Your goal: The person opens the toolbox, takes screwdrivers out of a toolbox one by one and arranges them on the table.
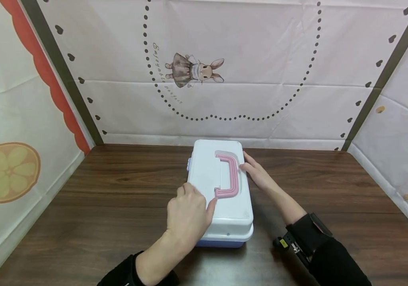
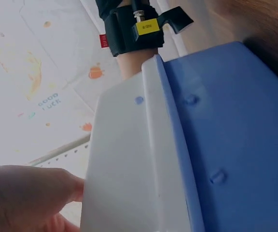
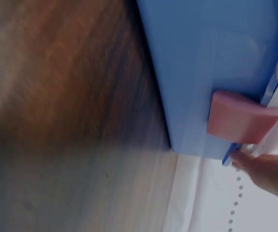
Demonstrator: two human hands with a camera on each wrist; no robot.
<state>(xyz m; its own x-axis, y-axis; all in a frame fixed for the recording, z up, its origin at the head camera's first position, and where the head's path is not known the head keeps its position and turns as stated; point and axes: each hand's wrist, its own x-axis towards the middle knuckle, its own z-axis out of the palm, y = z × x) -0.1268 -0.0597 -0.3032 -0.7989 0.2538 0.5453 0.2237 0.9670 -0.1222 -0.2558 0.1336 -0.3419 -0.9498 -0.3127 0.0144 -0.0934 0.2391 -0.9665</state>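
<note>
Box [image 1: 207, 178]: we see it upright on the brown tabletop [image 1: 129, 198], between the left hand [image 1: 187, 208] and the right hand [image 1: 259, 174], its white lid [image 1: 232, 210] down over the blue base [image 1: 222, 243]
Left hand: we find it holding the box at the left edge, thumb on the lid, fingers curled over the side
Right hand: it lies along the far part of the right side, touching the lid's edge near the pink handle [image 1: 233, 174]; we cannot tell whether it grips
Pink latch [image 3: 243, 121]: we make it out only from the right wrist, just beside the fingertips
Hidden: the left fingertips and most lower right fingers escape our sight
Cut off: both wrist views crop the box, and the black sleeves [image 1: 340, 264] leave the head view
Hard to make out: a blue tab [image 1: 189, 164] shows us only a sliver
</note>
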